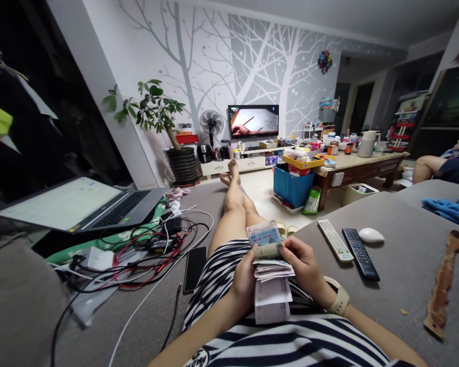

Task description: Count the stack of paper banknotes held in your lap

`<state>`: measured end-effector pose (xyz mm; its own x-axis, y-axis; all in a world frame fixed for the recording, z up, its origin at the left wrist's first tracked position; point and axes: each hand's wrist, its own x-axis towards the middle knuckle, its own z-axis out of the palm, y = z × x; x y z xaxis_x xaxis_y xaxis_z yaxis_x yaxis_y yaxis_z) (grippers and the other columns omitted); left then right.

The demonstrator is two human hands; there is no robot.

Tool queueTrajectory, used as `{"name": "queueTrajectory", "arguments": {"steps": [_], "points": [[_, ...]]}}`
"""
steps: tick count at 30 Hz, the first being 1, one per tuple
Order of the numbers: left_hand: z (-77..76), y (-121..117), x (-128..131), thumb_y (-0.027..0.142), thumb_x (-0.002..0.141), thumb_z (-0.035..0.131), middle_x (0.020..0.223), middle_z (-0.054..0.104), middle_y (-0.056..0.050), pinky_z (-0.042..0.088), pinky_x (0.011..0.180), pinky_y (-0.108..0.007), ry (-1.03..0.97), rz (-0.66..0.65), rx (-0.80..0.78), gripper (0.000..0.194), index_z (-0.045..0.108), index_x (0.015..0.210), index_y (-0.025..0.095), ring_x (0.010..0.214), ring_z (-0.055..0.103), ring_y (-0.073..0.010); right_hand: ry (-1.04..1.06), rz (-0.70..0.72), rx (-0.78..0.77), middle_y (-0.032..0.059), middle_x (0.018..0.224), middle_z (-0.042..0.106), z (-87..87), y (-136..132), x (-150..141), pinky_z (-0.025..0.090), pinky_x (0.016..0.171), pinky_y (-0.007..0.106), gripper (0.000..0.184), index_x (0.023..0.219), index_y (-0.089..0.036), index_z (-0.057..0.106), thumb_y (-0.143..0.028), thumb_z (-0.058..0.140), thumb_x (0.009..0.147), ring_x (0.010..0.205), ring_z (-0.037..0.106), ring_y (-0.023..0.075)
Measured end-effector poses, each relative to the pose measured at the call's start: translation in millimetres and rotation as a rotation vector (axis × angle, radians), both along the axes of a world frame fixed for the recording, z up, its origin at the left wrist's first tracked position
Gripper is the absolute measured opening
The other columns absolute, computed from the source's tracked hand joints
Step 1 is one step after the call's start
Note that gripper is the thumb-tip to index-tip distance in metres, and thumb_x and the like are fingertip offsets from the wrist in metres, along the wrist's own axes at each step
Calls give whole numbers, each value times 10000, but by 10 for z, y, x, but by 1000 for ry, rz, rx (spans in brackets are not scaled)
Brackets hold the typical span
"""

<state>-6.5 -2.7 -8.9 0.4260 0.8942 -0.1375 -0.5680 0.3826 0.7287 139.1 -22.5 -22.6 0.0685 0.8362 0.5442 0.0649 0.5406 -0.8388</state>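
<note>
A stack of paper slips (273, 270) rests over my lap, above the striped black-and-white clothing (222, 270). My left hand (245, 280) grips its left side, with the thumb on top. My right hand (300, 262) pinches the right side near a folded, greenish-tan slip (268, 251). Beyond the fingers, a light-blue slip (265, 234) with a pink dashed line sticks out at the far end. Pale slips hang fanned toward my body, and their print is too small to read. The lower fingers of both hands are partly hidden.
To my left are a laptop (122, 209), tangled cables (164, 244) and a phone (195, 269). On the right lie a white remote (334, 240), a black remote (360, 253), a mouse (371, 235) and a brown strip (443, 285). Another person's leg (428, 167) shows far right.
</note>
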Motion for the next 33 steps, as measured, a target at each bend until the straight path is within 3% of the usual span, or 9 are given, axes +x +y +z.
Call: {"name": "queueTrajectory", "arguments": {"steps": [6,15,20,24,28,33], "points": [[150,-81,-10,348,724,700,944,791,-90,497,988,-451,15,-81,88,395,735,1061,145,1055,689,-307,186,59,-68,-21,646,496,-8,45,15,351,575,252,313,699,-181,565,-426,665,864,611,421,132],[-1,-24,-59,241,816,621,1094,771,-113,440,1070,-435,-11,-223,78,423,679,1225,149,1101,686,-285,333,64,-130,-32,608,493,-53,135,34,335,557,243,338,663,-177,564,-447,710,804,573,400,118],[34,-3,-43,277,852,562,1109,765,-124,439,1082,-443,-116,-284,8,431,666,1241,122,1104,689,-286,323,81,-141,-34,604,491,-58,140,12,323,550,241,338,667,-174,573,-450,722,793,571,396,117],[134,32,-19,319,874,540,1097,768,-125,445,1083,-442,-138,-260,-17,438,661,1239,110,1097,692,-282,301,105,-103,-31,615,500,5,156,2,332,563,245,336,672,-174,581,-450,719,803,581,407,120],[216,71,-7,295,871,537,1066,776,-120,451,1081,-443,-131,-142,3,414,672,1212,104,1091,693,-280,276,110,-60,-29,622,497,137,192,11,328,568,250,341,679,-175,583,-459,716,813,590,405,123],[169,43,-13,233,856,534,1083,772,-113,456,1080,-439,-136,-68,8,393,676,1198,104,1092,692,-272,286,128,-64,-28,627,491,178,203,2,320,571,250,356,670,-177,580,-473,727,804,597,397,121]]}}
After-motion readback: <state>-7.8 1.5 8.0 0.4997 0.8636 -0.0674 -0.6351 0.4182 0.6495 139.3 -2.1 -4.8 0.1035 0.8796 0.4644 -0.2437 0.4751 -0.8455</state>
